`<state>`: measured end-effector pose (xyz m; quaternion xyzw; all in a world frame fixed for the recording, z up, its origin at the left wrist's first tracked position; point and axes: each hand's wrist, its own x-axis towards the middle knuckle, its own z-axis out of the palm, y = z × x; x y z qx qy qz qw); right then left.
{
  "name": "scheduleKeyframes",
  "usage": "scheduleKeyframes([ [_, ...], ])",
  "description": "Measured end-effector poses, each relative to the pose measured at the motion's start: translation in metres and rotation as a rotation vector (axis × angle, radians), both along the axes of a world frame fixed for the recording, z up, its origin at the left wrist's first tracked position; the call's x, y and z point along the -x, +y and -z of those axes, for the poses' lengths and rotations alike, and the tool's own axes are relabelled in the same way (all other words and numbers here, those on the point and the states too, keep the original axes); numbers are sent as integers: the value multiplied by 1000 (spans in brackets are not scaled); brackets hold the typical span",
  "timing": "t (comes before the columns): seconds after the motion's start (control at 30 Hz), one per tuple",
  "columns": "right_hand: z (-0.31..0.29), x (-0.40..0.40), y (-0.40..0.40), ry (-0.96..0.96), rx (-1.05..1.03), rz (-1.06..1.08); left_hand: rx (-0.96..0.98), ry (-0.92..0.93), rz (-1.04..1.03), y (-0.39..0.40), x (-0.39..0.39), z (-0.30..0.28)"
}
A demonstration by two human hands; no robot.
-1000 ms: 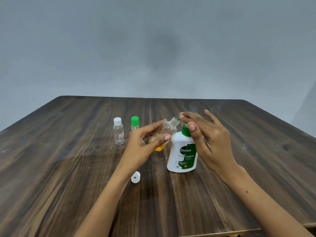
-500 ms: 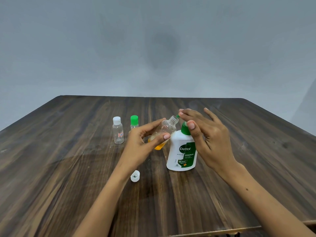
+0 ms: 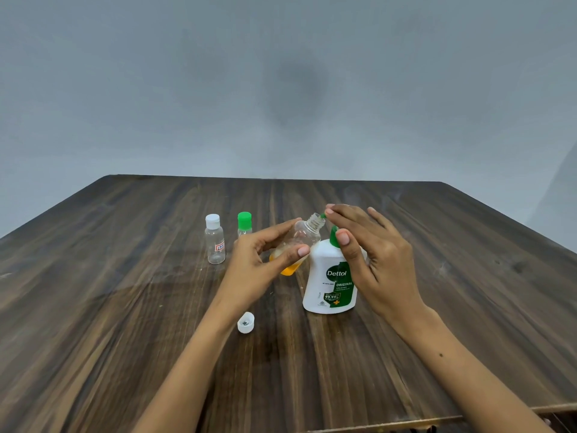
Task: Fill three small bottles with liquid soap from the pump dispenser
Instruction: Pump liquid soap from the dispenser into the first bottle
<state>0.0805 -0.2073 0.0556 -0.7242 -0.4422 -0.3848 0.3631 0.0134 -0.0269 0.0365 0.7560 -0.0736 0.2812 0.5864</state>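
The left hand [image 3: 259, 264] gripped the tilted open bottle [image 3: 298, 242] at the dispenser [image 3: 331, 279] nozzle; the right hand [image 3: 371, 254] pressed the pump with straight fingers. Behind stood two capped bottles [image 3: 214, 240]; a loose cap [image 3: 245, 322] lay near.

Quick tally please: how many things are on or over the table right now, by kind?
Small bottles: 3, white-capped, green-capped, and the uncapped one in the left hand
Pump dispensers: 1, right hand on its pump
Loose white caps: 1
Total: 5
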Motion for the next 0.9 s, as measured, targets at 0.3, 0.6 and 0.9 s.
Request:
scheduleKeyframes([
  [0.3, -2, -2, -1, -13, 40, 12, -26, 29, -29, 2, 1, 0],
  [0.6, -6, -2, -5, -21, 95, 11, -13, 51, -48, 0, 3, -1],
  [0.9, -5, -2, -5, -10, 80, 7, -1, 56, -49, -1, 4, -2],
])
